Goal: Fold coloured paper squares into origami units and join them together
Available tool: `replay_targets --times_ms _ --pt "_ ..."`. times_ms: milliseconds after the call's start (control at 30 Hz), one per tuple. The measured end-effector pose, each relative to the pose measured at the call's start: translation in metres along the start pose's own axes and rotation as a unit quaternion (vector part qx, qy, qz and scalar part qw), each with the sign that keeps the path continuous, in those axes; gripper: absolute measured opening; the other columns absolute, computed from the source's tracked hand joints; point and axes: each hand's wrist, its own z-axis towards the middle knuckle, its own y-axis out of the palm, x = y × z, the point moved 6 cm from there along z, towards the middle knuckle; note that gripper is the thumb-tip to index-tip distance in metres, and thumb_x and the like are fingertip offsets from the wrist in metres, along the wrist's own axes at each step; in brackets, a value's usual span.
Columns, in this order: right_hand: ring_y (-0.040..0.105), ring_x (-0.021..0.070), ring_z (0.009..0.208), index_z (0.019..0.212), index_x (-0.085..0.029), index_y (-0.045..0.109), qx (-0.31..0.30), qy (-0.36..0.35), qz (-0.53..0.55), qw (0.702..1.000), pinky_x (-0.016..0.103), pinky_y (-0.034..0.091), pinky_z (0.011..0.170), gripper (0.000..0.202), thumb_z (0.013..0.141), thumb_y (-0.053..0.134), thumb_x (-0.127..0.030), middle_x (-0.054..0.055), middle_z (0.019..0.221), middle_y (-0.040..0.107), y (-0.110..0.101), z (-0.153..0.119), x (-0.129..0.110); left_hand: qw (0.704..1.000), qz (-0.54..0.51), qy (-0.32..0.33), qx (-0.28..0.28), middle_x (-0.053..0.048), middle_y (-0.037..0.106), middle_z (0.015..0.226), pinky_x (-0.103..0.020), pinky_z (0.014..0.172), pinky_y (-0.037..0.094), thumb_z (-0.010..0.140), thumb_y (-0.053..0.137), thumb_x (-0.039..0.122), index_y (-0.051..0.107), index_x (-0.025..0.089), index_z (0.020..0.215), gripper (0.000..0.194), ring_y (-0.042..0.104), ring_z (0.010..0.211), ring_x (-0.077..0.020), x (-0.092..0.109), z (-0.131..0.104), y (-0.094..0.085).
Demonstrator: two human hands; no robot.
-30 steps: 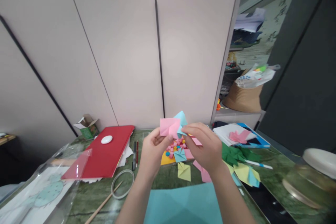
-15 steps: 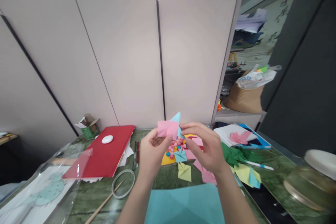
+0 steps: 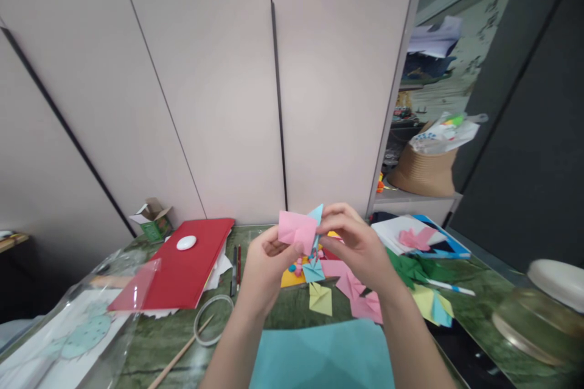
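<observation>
My left hand [image 3: 269, 264] pinches a folded pink paper piece [image 3: 296, 230] between thumb and fingers, raised above the table. Behind its right edge a light blue folded paper piece [image 3: 317, 214] sticks up, touching the pink one. My right hand [image 3: 353, 243] has its thumb and fingers closed on the blue piece's right side. Below the hands lie a small blue folded paper [image 3: 313, 270], a yellow folded paper [image 3: 320, 298] and pink folded papers [image 3: 360, 298]. Small pink and blue balls [image 3: 297, 268] are partly hidden behind the held paper.
A teal sheet [image 3: 322, 355] lies in front of me. On the left are a red folder [image 3: 191, 264], a tape roll [image 3: 214, 320] and a wooden stick [image 3: 180, 354]. A lidded jar [image 3: 542, 316] and a dark phone-like slab [image 3: 469, 349] stand and lie at right.
Both held paper pieces have shifted slightly right and tilted. My right hand's fingers have closed in on the blue piece, and the held paper now covers more of the small balls.
</observation>
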Motion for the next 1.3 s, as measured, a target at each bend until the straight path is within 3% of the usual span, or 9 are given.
replay_targets --times_ms 200,333,533,833,1167,1300 --pt "0.053 0.0203 0.111 0.079 -0.023 0.064 -0.095 0.015 0.027 0.995 0.036 0.047 0.090 0.007 0.083 0.060 -0.019 0.006 0.128 0.044 -0.002 -0.005 -0.002 0.996 0.002 -0.055 -0.076 -0.005 0.067 0.069 -0.023 0.055 0.042 0.062 0.076 0.026 0.072 0.012 0.085 0.028 0.052 0.055 -0.0105 0.002 -0.002 0.008" --pt "0.055 0.0206 0.107 0.076 -0.023 0.064 -0.140 0.035 -0.013 0.989 0.032 0.052 0.080 0.011 0.085 0.058 -0.022 0.006 0.112 0.055 -0.002 -0.007 0.000 0.994 0.076 -0.053 -0.059 -0.005 0.067 0.070 -0.025 0.061 0.046 0.066 0.072 0.023 0.072 0.013 0.085 0.022 0.058 0.062 -0.0139 0.001 -0.003 0.004" --pt "0.059 0.0154 0.091 0.080 -0.025 0.062 -0.158 0.062 -0.081 0.982 0.025 0.051 0.067 0.012 0.087 0.053 -0.019 0.003 0.105 0.055 -0.001 -0.007 -0.001 0.982 0.186 -0.015 -0.034 -0.003 0.067 0.070 -0.023 0.061 0.048 0.067 0.064 0.013 0.070 0.015 0.084 0.018 0.058 0.062 -0.0133 0.005 -0.001 0.003" --pt "0.056 0.0145 0.091 0.077 -0.023 0.061 -0.105 0.098 -0.113 0.983 0.026 0.044 0.072 0.012 0.086 0.053 -0.019 0.002 0.106 0.053 -0.002 -0.003 0.003 0.942 0.325 0.084 0.009 -0.002 0.060 0.075 -0.020 0.059 0.044 0.073 0.059 0.014 0.068 0.016 0.081 0.012 0.056 0.065 -0.0127 0.012 -0.002 -0.003" --pt "0.058 0.0156 0.075 0.079 -0.022 0.067 -0.064 0.101 -0.075 0.990 0.028 0.045 0.065 0.008 0.082 0.059 -0.023 0.002 0.082 0.062 -0.003 0.000 0.007 0.943 0.320 0.086 -0.013 0.000 0.053 0.068 -0.019 0.057 0.043 0.075 0.058 0.017 0.065 0.017 0.071 0.008 0.054 0.063 -0.0117 0.015 -0.003 -0.001" --pt "0.059 0.0158 0.076 0.077 -0.021 0.067 -0.067 0.103 -0.035 0.992 0.028 0.046 0.066 0.005 0.079 0.064 -0.023 0.002 0.081 0.064 -0.003 0.001 0.008 0.945 0.318 0.081 -0.009 -0.001 0.059 0.071 -0.020 0.059 0.045 0.074 0.059 0.018 0.065 0.016 0.071 0.007 0.057 0.065 -0.0127 0.014 -0.003 -0.002"
